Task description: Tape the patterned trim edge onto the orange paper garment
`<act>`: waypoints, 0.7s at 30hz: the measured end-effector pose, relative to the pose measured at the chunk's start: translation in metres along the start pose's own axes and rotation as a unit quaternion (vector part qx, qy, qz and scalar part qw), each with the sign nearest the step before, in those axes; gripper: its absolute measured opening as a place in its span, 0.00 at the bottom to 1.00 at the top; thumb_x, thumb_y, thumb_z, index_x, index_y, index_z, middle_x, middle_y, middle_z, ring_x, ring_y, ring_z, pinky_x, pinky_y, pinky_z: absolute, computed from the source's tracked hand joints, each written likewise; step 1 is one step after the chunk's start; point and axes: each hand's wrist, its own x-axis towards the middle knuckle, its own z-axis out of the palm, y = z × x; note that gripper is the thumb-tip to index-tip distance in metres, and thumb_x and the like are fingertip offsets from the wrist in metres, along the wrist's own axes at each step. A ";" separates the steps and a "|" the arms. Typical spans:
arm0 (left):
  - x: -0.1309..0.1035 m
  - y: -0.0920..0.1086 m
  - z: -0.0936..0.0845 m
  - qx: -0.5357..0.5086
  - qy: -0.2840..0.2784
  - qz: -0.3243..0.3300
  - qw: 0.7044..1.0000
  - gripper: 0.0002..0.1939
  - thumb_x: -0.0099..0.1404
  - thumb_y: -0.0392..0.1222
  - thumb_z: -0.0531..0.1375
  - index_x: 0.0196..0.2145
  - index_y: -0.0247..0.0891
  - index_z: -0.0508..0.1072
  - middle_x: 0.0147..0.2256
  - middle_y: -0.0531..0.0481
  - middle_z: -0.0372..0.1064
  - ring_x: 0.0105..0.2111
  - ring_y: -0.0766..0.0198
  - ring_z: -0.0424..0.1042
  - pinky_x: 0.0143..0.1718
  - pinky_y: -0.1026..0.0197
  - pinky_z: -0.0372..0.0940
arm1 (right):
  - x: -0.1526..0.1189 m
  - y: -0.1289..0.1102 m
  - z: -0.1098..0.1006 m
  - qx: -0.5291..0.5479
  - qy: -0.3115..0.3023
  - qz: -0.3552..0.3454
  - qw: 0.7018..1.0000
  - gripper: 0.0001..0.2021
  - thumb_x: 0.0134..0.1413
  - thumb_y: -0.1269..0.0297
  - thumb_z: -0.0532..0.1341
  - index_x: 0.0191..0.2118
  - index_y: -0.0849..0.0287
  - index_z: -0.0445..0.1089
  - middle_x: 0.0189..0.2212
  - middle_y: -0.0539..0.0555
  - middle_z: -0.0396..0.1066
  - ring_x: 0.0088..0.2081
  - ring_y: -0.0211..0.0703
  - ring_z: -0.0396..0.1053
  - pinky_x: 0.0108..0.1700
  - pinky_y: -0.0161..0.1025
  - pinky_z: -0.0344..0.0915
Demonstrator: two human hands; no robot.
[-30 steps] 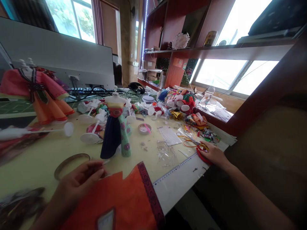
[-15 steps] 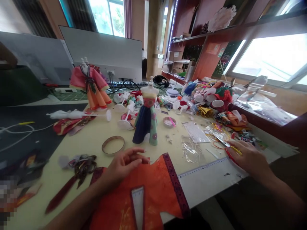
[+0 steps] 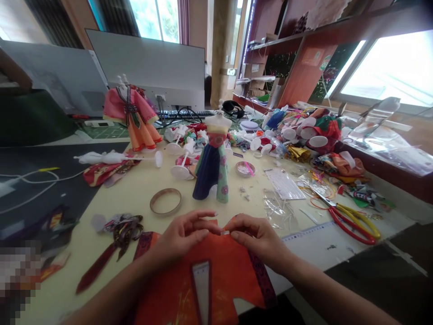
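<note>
An orange doll-sized garment (image 3: 169, 271) with dark purple patterned trim and a long central slit lies flat in front of me. My left hand (image 3: 186, 230) rests at its upper edge, index finger stretched out, with the cloth edge caught between the thumb and other fingers. Close beside it, my right hand (image 3: 252, 232) pinches a small white strip (image 3: 225, 233) at the same edge; its exact kind is too small to make out. Scissors (image 3: 353, 223) with red and yellow handles lie apart on the right.
A dressed doll form (image 3: 211, 167) stands ahead, a pink-and-orange robed one (image 3: 130, 117) behind left. Around them are a ring (image 3: 165, 212), a small dish (image 3: 245, 174), a ruler (image 3: 301, 232), plastic bags (image 3: 284, 183) and heaped doll parts (image 3: 318, 141). Dark fabric strips (image 3: 126, 232) lie left.
My right hand has let go of the scissors, leaving them on the table, and moved left to the garment's upper edge beside my left hand. The view has shifted slightly.
</note>
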 end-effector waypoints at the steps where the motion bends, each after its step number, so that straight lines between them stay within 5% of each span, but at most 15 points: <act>1: 0.000 0.000 0.000 0.000 0.000 -0.001 1.000 0.17 0.62 0.39 0.58 0.50 0.38 0.64 0.39 0.45 0.76 0.43 0.60 0.72 0.46 0.58 0.62 | 0.001 0.002 0.001 0.008 -0.005 0.010 1.000 0.07 0.54 0.64 0.59 0.36 0.58 0.73 0.32 0.52 0.71 0.35 0.40 0.68 0.38 0.37 0.63; 21: 0.002 -0.002 0.004 0.064 0.007 0.001 0.998 0.18 0.61 0.37 0.56 0.50 0.36 0.64 0.43 0.42 0.75 0.45 0.57 0.72 0.47 0.53 0.64 | 0.002 0.002 0.001 -0.022 0.060 -0.007 0.998 0.07 0.51 0.64 0.59 0.26 0.59 0.67 0.25 0.50 0.68 0.28 0.37 0.63 0.32 0.35 0.59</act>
